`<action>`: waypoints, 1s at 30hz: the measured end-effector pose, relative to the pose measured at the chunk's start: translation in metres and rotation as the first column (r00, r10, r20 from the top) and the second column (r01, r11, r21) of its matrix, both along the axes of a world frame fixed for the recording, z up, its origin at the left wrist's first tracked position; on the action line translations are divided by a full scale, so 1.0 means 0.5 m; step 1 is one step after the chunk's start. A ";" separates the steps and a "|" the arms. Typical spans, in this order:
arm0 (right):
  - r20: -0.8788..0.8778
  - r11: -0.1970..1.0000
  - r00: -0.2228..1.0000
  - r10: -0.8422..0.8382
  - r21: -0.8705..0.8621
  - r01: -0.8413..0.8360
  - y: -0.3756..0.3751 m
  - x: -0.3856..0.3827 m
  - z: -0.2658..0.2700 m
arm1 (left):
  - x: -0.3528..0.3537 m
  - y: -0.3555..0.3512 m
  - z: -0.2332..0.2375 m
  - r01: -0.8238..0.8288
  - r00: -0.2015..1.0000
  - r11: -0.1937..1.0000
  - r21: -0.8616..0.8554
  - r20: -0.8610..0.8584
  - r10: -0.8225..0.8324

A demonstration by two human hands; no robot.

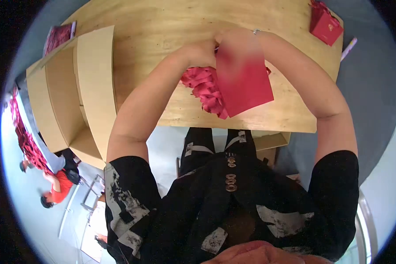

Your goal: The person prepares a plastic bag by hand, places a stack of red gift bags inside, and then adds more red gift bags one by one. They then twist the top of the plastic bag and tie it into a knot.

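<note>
A flat red paper gift bag (pixel 246 90) is tilted above the wooden table, its upper part blurred. My right hand (pixel 240 39) is closed at the bag's top, smeared by motion, with a bracelet at the wrist. Against the bag's upper left edge, my left hand (pixel 203 53) is closed with its fingers curled inward. What those fingers pinch is hidden. Beneath and to the left of the bag lies a bunch of red ribbon bows (pixel 207 90), partly covered by it.
An open cardboard box (pixel 94 83) stands at the table's left side. More red bags with ribbon (pixel 328 28) sit at the far right corner of the wooden table (pixel 163 22). Another box (pixel 270 141) is below the front edge. A person in a red top (pixel 61 189) is at left.
</note>
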State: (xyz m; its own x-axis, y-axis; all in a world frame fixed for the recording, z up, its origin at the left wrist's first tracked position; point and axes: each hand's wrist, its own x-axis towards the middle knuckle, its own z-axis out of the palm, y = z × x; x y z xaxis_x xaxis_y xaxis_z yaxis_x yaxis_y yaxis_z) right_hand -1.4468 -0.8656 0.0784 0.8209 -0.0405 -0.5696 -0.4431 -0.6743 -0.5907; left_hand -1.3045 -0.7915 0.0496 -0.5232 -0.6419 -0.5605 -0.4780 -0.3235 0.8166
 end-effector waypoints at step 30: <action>-0.590 -0.790 -0.665 -0.458 0.613 0.000 0.422 -0.079 -0.190 | -0.117 -0.022 0.020 0.404 0.802 0.912 0.064 0.456 -0.387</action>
